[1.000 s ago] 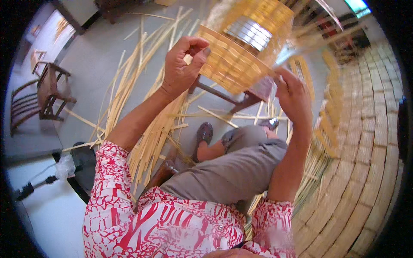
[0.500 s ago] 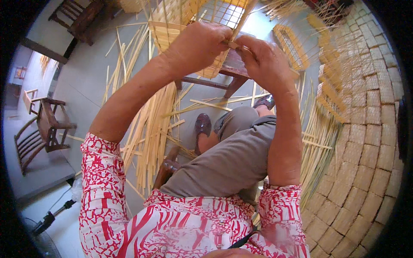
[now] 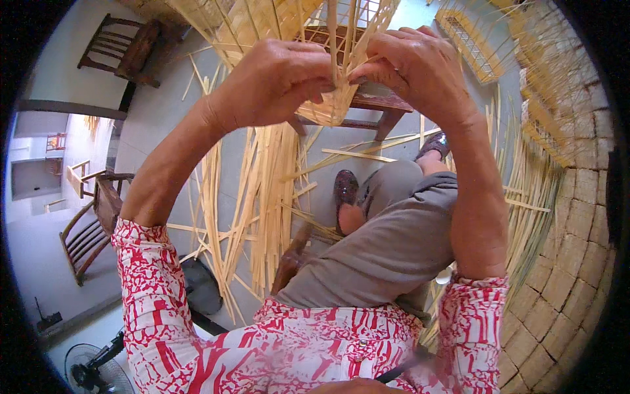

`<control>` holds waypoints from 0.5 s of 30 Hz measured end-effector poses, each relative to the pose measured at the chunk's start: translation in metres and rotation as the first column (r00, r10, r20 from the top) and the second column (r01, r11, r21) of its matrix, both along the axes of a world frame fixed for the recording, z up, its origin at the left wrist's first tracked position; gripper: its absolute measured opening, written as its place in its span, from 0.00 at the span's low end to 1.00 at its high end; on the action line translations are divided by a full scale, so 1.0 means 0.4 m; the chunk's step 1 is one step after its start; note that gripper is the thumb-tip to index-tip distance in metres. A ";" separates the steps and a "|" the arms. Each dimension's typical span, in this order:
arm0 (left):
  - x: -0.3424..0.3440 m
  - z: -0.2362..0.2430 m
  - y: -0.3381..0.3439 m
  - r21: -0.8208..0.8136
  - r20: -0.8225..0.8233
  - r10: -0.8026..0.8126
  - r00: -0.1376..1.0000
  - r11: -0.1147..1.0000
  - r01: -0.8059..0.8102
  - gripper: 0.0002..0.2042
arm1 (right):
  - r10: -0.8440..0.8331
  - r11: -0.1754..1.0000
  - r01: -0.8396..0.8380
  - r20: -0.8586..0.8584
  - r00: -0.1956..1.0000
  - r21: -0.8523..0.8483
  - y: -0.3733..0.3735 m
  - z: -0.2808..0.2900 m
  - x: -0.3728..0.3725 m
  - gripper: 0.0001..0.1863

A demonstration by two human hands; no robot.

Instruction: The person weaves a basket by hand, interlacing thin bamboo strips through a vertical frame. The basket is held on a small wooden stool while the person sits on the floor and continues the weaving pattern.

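Observation:
A half-woven bamboo basket [image 3: 321, 113] with tall upright strips stands in front of me, over a dark wooden stool [image 3: 387, 102]. My left hand [image 3: 279, 82] is closed at the basket's near corner, thumb and fingers pinched against an upright strip. Just to its right, my right hand [image 3: 423, 75] is also closed, its thumb and forefinger pinching at the same corner. Both sets of fingertips nearly meet there. The exact strip between the right fingers is partly hidden by the hand.
Loose bamboo strips [image 3: 266, 190] lie on the floor at left, with more strips [image 3: 528, 197] at right. Yellow woven frames [image 3: 469, 44] stand at the far right beside stacked woven blocks [image 3: 558, 262]. Wooden chairs [image 3: 85, 240] and a fan [image 3: 92, 369] are at left.
Both hands have moved apart slightly, the right one further right. A small brown piece earlier held between them no longer shows. The whole view has shifted.

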State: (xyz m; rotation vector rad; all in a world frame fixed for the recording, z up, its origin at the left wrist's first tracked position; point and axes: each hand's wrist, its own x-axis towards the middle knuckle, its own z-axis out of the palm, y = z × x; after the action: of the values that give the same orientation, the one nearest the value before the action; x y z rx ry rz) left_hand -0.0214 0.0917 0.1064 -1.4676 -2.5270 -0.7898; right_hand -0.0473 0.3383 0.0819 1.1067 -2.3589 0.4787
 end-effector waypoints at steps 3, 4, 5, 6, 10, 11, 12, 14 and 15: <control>0.025 -0.005 -0.007 -0.015 -0.004 -0.012 1.000 1.000 0.012 0.03 | 0.031 0.999 -0.029 0.079 0.996 -0.036 -0.013 -0.008 0.011 0.22; 0.029 -0.009 -0.010 -0.019 0.018 0.000 1.000 1.000 0.001 0.03 | 0.039 0.998 -0.036 0.063 0.997 -0.047 -0.019 -0.013 0.010 0.22; 0.028 -0.006 -0.013 -0.020 -0.010 -0.020 1.000 1.000 0.020 0.03 | 0.045 0.997 -0.042 0.047 0.998 -0.057 -0.025 -0.021 0.004 0.22; 0.028 0.002 -0.013 -0.014 -0.032 -0.038 0.999 0.999 0.038 0.03 | 0.052 0.997 -0.050 0.038 0.998 -0.061 -0.030 -0.019 0.006 0.22; 0.028 0.014 -0.027 -0.048 -0.079 -0.097 0.992 0.995 0.093 0.05 | 0.214 0.973 -0.208 0.061 0.975 -0.097 -0.027 0.022 0.003 0.24; 0.028 0.010 -0.031 -0.014 -0.056 -0.095 0.994 0.995 0.094 0.04 | 0.239 0.970 -0.229 0.143 0.960 -0.080 -0.031 0.031 0.004 0.27; 0.028 0.012 -0.029 -0.008 -0.015 -0.053 0.998 0.999 0.053 0.03 | 0.216 0.976 -0.213 0.144 0.966 -0.039 -0.029 0.043 0.006 0.27; 0.039 0.026 -0.025 -0.004 0.068 0.032 0.997 0.999 -0.032 0.03 | 0.173 0.983 -0.181 0.143 0.974 0.043 -0.028 0.062 0.008 0.27; 0.050 0.006 -0.021 0.235 0.313 0.041 0.949 0.965 -0.119 0.04 | 0.177 0.982 -0.182 0.095 0.980 0.045 -0.032 0.057 0.003 0.27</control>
State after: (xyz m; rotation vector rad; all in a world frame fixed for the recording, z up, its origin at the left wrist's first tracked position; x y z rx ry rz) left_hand -0.0012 0.0834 0.1088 -1.2327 -2.5519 -1.3608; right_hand -0.0461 0.3253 0.1048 1.3575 -2.3725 0.5422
